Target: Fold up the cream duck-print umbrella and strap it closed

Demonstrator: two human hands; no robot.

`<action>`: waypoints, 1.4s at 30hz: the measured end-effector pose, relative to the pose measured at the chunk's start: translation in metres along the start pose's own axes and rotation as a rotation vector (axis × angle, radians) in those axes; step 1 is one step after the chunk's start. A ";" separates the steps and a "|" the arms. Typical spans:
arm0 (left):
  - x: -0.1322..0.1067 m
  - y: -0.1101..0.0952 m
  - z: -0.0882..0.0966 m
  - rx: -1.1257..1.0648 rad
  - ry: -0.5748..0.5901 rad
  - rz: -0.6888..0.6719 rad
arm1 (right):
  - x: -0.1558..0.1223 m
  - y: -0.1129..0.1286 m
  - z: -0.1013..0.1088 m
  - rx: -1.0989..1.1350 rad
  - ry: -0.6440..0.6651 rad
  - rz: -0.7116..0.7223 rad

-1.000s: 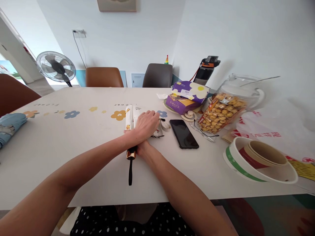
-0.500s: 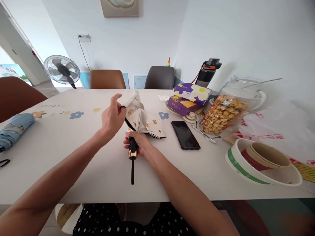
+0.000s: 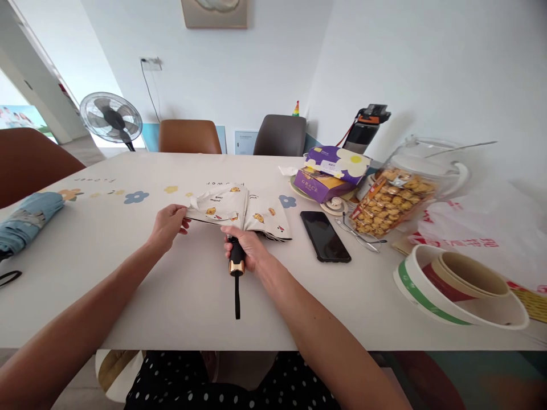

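A cream umbrella [image 3: 260,213] with small printed cartoon figures lies loosely folded on the table, its fabric fanned out to both sides. My right hand [image 3: 248,247] is wrapped around its black handle, which ends in a gold ring and a black wrist strap [image 3: 237,296] pointing toward me. With fingers pinched, my left hand [image 3: 168,225] holds the left edge of the umbrella's fabric, pulled out flat to the left.
A black phone [image 3: 325,236] and eyeglasses [image 3: 363,234] lie to the right, near a snack jar [image 3: 393,193], purple boxes [image 3: 322,182] and paper bowls [image 3: 444,296]. A folded blue umbrella [image 3: 32,222] is at the far left. Chairs [image 3: 190,136] stand behind the table.
My left hand has moved left and down, drawing the raised umbrella fabric out flat. My right hand keeps its hold on the handle. The view has shifted slightly.
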State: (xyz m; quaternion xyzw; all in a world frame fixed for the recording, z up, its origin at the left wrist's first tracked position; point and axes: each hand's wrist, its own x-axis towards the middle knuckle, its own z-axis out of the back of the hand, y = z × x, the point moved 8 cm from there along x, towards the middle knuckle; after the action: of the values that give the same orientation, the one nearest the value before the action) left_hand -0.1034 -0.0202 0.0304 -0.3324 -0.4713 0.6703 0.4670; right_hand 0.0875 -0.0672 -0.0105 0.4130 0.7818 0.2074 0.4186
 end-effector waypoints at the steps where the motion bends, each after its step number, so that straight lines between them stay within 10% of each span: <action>1: -0.001 -0.001 0.000 -0.037 0.000 0.012 | 0.000 0.001 0.001 0.007 -0.002 -0.001; 20: 0.003 0.028 -0.003 -0.159 0.128 0.191 | 0.001 0.013 0.016 -0.096 -0.127 0.025; 27: 0.002 -0.013 0.035 0.073 -0.282 -0.297 | -0.002 0.016 0.019 -0.207 -0.204 0.075; 35: -0.046 -0.053 -0.071 0.288 0.189 -0.610 | -0.006 0.013 0.011 -0.329 -0.206 0.109; 42: -0.022 -0.056 -0.100 0.011 0.210 -0.321 | -0.011 0.014 0.003 -0.398 -0.168 0.146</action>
State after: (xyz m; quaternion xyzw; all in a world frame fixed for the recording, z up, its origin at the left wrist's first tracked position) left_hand 0.0098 -0.0022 0.0499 -0.3185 -0.4633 0.5513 0.6164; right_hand 0.1000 -0.0688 0.0022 0.3935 0.6559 0.3519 0.5395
